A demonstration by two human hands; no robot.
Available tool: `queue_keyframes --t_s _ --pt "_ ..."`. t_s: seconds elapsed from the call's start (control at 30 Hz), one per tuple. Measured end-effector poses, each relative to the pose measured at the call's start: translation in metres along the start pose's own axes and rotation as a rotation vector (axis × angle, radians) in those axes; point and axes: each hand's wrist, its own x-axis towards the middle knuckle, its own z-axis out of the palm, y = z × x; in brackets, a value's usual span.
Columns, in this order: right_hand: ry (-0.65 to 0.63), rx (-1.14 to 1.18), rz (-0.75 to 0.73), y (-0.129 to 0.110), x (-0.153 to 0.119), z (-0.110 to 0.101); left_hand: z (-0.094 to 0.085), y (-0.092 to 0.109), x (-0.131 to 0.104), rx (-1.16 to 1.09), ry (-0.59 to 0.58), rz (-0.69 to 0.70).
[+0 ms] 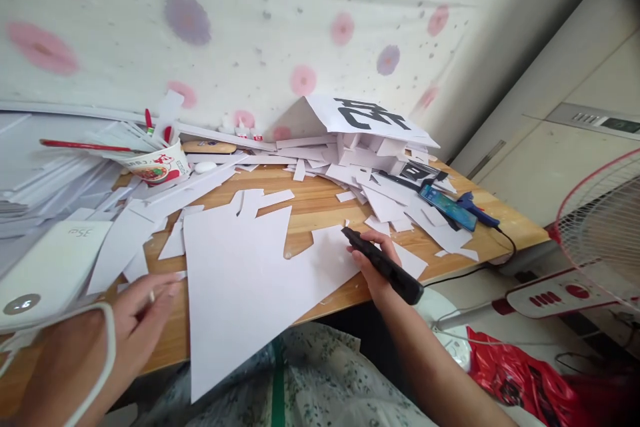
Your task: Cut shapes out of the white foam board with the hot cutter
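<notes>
My right hand (376,260) is closed around a black utility knife (387,267), its tip over the right part of a large white sheet (240,287). The sheet has a notched upper edge and hangs over the table's front edge. Left of the sheet, my left hand (145,313) pinches a small white scrap (181,275) between thumb and finger. A white cable (107,353) passes over the back of that hand. Beside it lies a white power bank (55,267).
White scraps cover much of the wooden table (260,180). A paper cup (160,163) with tools stands at the back left. A white paper model (370,120), a phone (447,205) and a blue glue gun (475,207) lie right. A fan (605,220) stands beyond.
</notes>
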Motion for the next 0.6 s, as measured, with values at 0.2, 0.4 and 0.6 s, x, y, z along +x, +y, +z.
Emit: queue_keyframes --t_s 0.2,0.4,0.6 --pt "0.026 0.175 0.234 -0.008 0.001 -0.002 0.035 0.098 0.038 0.096 -0.461 0.696" --pt "-0.082 0.122 0.236 0.003 0.026 -0.005 0.094 0.138 0.063 0.208 -0.543 0.908" --pt "-0.234 -0.157 0.093 0.009 0.048 0.001 0.116 0.123 0.060 0.128 -0.522 0.909"
